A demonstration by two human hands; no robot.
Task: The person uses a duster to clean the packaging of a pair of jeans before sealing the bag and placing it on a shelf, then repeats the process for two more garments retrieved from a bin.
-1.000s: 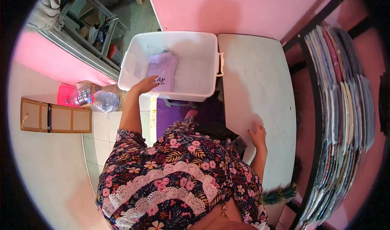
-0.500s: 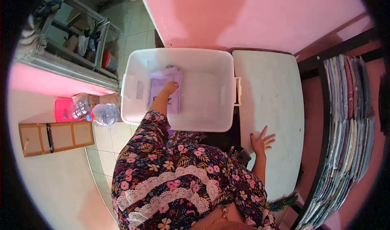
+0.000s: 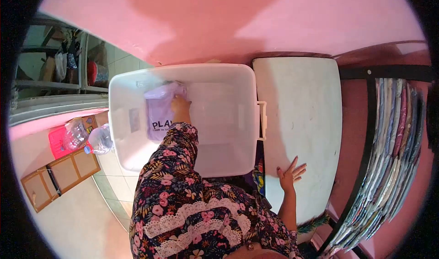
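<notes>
Garment (image 3: 161, 117): one, pale lilac, folded flat, black letters "PLA" showing; lies at the bottom of the white bin (image 3: 228, 122), toward its left wall. My left hand (image 3: 179, 106) rests on its upper right part; whether the fingers grip the cloth, I cannot tell. My right hand (image 3: 288, 174): fingers spread flat on the white table (image 3: 302, 103), holding nothing. Clear bottles (image 3: 87, 138): two, on the floor left of the bin.

Lilac garment (image 3: 161, 112) in white bin (image 3: 228, 90), pink wall (image 3: 228, 21)
</notes>
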